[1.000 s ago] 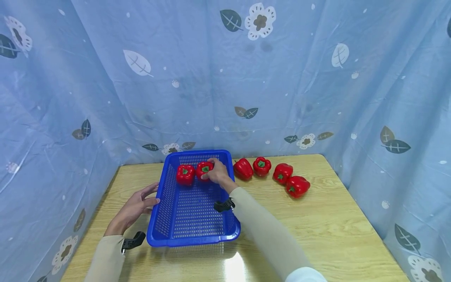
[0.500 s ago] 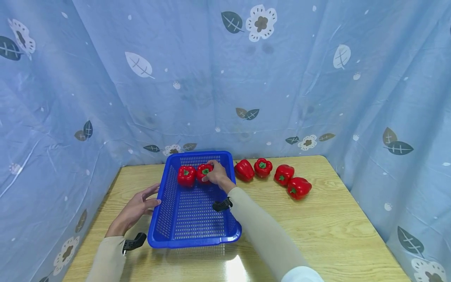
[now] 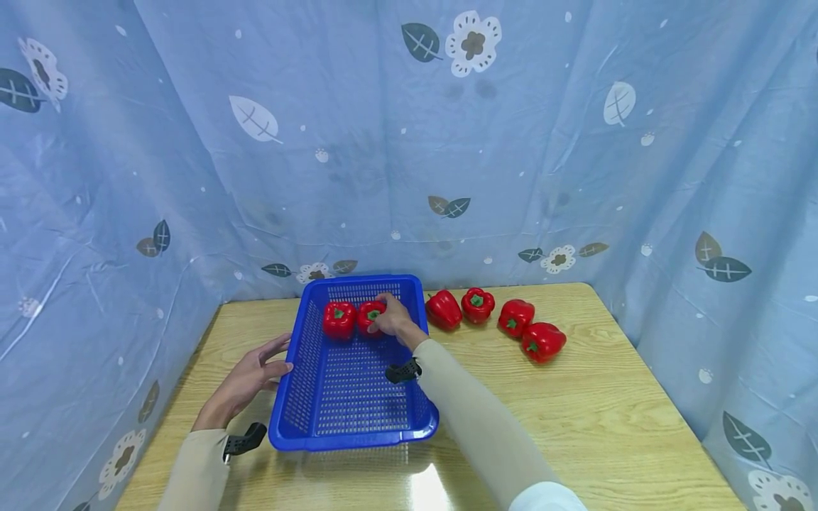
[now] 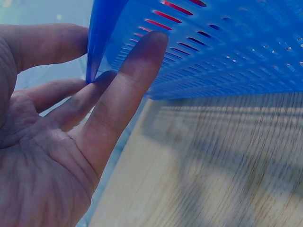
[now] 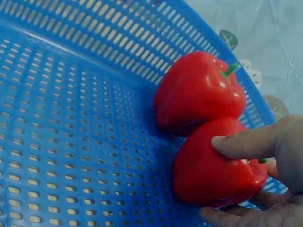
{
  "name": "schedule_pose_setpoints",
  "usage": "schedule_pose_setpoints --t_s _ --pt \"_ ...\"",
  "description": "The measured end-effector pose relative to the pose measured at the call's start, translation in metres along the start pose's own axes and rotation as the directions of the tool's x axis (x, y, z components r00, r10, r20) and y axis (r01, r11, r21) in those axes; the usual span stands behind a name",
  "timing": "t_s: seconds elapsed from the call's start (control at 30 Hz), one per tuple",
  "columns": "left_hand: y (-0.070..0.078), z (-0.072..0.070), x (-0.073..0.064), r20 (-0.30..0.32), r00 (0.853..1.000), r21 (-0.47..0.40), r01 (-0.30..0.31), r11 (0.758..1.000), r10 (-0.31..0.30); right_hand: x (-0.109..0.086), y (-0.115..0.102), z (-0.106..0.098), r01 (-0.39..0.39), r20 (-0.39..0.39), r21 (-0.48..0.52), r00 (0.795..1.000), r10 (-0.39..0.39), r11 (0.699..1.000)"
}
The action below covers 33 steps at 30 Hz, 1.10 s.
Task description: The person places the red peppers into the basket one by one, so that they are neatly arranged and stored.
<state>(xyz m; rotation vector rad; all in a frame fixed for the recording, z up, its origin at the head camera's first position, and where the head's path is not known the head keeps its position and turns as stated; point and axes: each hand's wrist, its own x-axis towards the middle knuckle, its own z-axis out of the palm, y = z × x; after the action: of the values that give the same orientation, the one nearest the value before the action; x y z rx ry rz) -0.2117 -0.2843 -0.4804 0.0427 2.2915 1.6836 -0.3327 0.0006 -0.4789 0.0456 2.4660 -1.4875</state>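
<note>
A blue perforated plastic basket point(image 3: 358, 440) stands on the wooden table, two red bell peppers side by side near its far end. My right hand point(image 3: 393, 317) reaches in over the right wall and holds the right-hand bell pepper point(image 5: 203, 165). Its thumb presses one side, with the fingers round the other. The other bell pepper point(image 5: 199, 94) rests against it, green stem showing. On the left, my left hand point(image 3: 248, 376) holds the basket's rim. In the left wrist view, one finger of the left hand point(image 4: 57, 127) lies along the outside of the slotted wall.
Right of the basket, several more red bell peppers lie on the table point(image 3: 613, 397): one long pepper point(image 3: 444, 309), one upright point(image 3: 477, 305), and a touching pair point(image 3: 542, 342) farther right. A blue patterned curtain point(image 3: 358, 142) hangs behind and along both sides.
The head view has shifted very slightly. My right hand stays on the bell pepper, which has settled a touch lower in the basket; the left hand keeps its place at the rim.
</note>
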Motion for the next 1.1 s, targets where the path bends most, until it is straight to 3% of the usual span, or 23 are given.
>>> schedule_pose_setpoints --t_s 0.27,0.63,1.1 --pt "-0.001 0.002 0.000 -0.013 1.000 0.010 0.006 1.000 -0.006 -0.002 0.001 -0.002 0.010 -0.001 -0.041 1.000 -0.010 0.999" --pt "-0.001 0.004 -0.001 -0.018 1.000 0.015 -0.004 1.000 0.004 -0.014 -0.013 -0.018 0.137 -0.005 -0.029 0.991 -0.137 0.990" --pt "-0.001 0.004 -0.002 -0.007 1.000 0.005 -0.015 1.000 0.015 -0.045 -0.025 -0.039 0.298 0.030 0.050 0.953 -0.300 0.953"
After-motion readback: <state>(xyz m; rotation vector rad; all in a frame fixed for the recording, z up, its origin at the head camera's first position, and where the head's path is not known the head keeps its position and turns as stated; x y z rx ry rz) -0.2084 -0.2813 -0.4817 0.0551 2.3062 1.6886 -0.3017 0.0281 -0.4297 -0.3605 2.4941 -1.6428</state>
